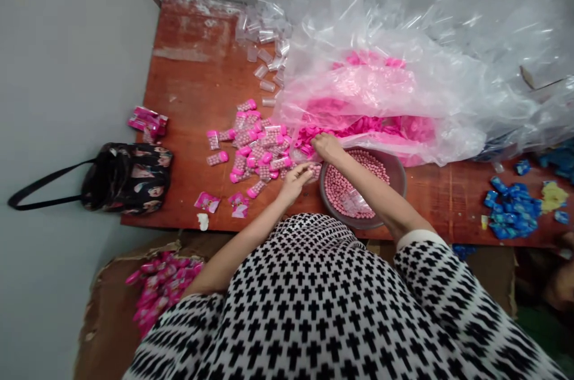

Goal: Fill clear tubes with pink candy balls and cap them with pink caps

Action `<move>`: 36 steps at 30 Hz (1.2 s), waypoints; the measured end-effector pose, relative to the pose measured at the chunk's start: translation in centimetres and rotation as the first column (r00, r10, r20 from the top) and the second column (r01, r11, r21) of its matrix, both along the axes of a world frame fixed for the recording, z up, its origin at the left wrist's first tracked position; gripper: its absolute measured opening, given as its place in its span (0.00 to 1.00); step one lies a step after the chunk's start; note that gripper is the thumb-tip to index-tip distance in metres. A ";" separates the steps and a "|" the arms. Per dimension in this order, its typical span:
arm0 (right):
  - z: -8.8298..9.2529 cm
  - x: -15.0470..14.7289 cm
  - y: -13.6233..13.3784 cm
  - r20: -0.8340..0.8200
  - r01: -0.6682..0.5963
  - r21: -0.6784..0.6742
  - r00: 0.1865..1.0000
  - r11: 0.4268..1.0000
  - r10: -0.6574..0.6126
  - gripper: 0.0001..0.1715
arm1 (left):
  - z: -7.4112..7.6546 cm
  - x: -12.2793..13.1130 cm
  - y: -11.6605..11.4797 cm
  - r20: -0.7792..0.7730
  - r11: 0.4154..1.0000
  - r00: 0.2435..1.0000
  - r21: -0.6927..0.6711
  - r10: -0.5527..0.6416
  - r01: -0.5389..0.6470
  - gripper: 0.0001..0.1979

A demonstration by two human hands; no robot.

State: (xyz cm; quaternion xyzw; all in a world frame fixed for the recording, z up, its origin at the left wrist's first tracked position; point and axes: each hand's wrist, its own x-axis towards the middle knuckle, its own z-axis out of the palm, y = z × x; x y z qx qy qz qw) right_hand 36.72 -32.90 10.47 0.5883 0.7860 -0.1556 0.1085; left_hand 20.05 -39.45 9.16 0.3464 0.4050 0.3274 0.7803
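My left hand (295,182) is closed around a small clear bottle (315,173) filled with pink beads, just left of the bowl. My right hand (327,148) reaches over the bowl, its bent fingertips down among the bright pink caps (307,137) at the bag's mouth; what they pinch is hidden. Below my right forearm sits a grey bowl (400,182) of pink beads (334,185), with a clear empty bottle (354,201) lying on the beads. Filled bottles with pink caps (260,149) are heaped to the left of my left hand.
A large clear plastic bag (417,69) covers the back of the wooden table (192,93). Empty clear bottles (268,72) lie behind the heap. At left are a black patterned bag (150,179) and pink packets (150,121); blue packets (515,209) lie right, near another person's hand (562,278).
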 end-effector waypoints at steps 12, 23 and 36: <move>-1.0 -0.6 0.9 -0.143 0.160 0.017 0.977 0.987 -0.156 0.20 | 0.0 -1.0 0.8 -0.021 0.996 0.996 0.013 0.089 -0.089 0.22; 4.8 1.5 -8.4 -0.562 0.141 0.218 0.827 0.966 0.006 0.19 | 0.8 -0.4 1.0 -0.447 0.782 0.893 0.577 0.059 0.237 0.12; 4.6 1.5 -12.6 -0.310 0.071 0.355 0.950 0.932 0.046 0.16 | 3.0 0.6 0.3 -0.478 0.591 0.878 0.708 -0.003 0.387 0.12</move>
